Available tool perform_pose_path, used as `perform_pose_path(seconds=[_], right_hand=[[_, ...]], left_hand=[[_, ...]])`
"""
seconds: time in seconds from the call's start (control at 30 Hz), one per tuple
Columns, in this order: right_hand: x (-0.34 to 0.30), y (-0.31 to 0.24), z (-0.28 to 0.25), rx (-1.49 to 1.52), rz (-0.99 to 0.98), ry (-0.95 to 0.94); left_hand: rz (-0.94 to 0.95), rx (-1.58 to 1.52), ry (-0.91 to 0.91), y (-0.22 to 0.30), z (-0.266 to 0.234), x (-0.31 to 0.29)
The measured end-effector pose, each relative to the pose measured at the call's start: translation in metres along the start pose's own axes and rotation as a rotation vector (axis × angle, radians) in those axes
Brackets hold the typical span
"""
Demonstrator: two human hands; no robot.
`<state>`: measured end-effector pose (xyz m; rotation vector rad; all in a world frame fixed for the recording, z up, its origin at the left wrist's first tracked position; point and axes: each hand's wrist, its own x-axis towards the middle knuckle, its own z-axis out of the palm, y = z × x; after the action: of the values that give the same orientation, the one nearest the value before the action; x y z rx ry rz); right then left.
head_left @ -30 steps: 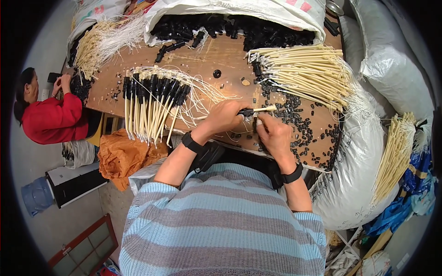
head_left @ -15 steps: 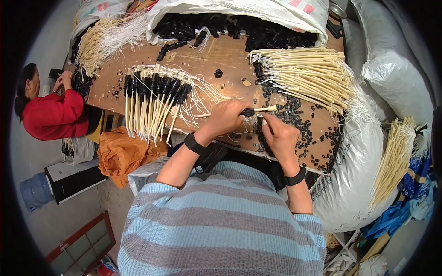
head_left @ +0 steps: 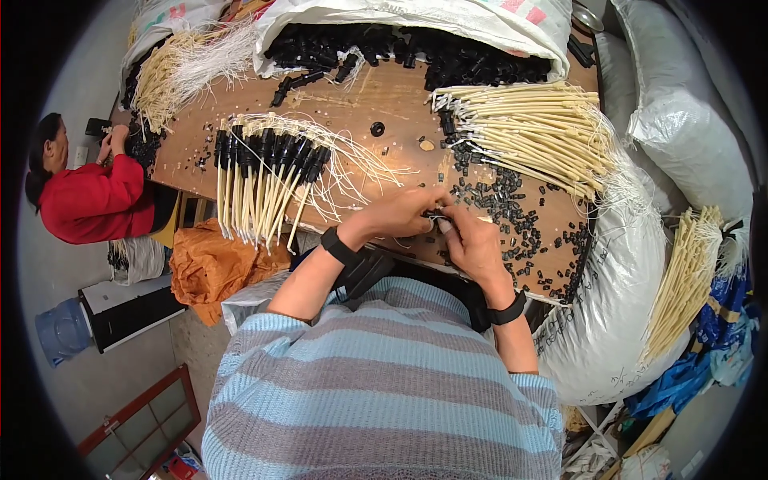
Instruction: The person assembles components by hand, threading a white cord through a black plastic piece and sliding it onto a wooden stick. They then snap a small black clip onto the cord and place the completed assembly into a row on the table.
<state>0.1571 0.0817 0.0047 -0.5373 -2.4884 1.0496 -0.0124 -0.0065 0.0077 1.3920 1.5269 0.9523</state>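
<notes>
Beyond both hands, a brown wooden table point(head_left: 360, 108) is spreading across a crowded workroom, its near edge lying just under the wrists. The left hand point(head_left: 404, 216) is curling almost fully closed, its thumb and fingers gripping one small black fitting point(head_left: 434, 214). The right hand point(head_left: 478, 240) is meeting it fingertip to fingertip, its thumb and bent forefinger touching the fitting's end; whether it is pinching the fitting or something thin on it, I cannot tell. One pale tip point(head_left: 485, 218) is showing past the right hand's knuckles. Each wrist is wearing one black band.

Three bundles of pale sticks are lying on the table: one bundle with black sockets point(head_left: 276, 152) left of the left hand, one fanned bundle point(head_left: 528, 132) beyond the right hand, and one wire-trailed bundle point(head_left: 164, 88) far off to the left. A fourth bundle point(head_left: 684, 280) is standing off the table, well right of the right hand. One black ring point(head_left: 377, 128) is sitting beyond the left hand. Small black pieces point(head_left: 520, 212), too many to count, are scattering around the right hand. Farthest ahead of the hands, one open white sack point(head_left: 448, 18) is spilling black parts point(head_left: 488, 60). Left of the hands, one orange sack point(head_left: 216, 272) is slumping below the table edge, and one co-worker in red point(head_left: 96, 204) is sitting farther out.
</notes>
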Motion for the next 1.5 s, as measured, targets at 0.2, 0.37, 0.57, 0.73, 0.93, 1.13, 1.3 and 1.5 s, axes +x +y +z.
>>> perform_pose_path(seconds=[0.2, 0.37, 0.57, 0.73, 0.93, 1.13, 1.3, 1.5], right_hand=[[0.001, -0.002, 0.000, -0.120, 0.011, 0.094], [-0.004, -0.004, 0.002, 0.177, 0.070, 0.054], [-0.018, 0.014, 0.008, 0.272, 0.418, 0.191], [-0.015, 0.021, 0.009, 0.217, 0.449, 0.160], [-0.015, 0.018, 0.008, 0.262, 0.473, 0.171], [-0.007, 0.030, 0.017, 0.355, 0.446, 0.200], [0.003, 0.003, 0.015, 0.164, 0.382, 0.266], [0.007, -0.001, 0.015, -0.338, -0.009, 0.315]], left_hand=[[0.252, 0.290, 0.287, 0.003, -0.002, 0.002], [0.400, 0.104, 0.318, -0.001, 0.001, -0.004], [0.003, 0.657, 0.622, -0.047, -0.029, -0.030], [-0.033, 0.475, 0.553, -0.027, -0.016, -0.020], [0.133, 0.422, 0.536, -0.050, 0.008, 0.016], [0.145, -0.076, 0.402, -0.001, 0.038, 0.020], [0.288, 0.350, 0.643, -0.006, 0.034, 0.014], [-0.253, -0.306, 0.478, 0.001, 0.024, 0.010]])
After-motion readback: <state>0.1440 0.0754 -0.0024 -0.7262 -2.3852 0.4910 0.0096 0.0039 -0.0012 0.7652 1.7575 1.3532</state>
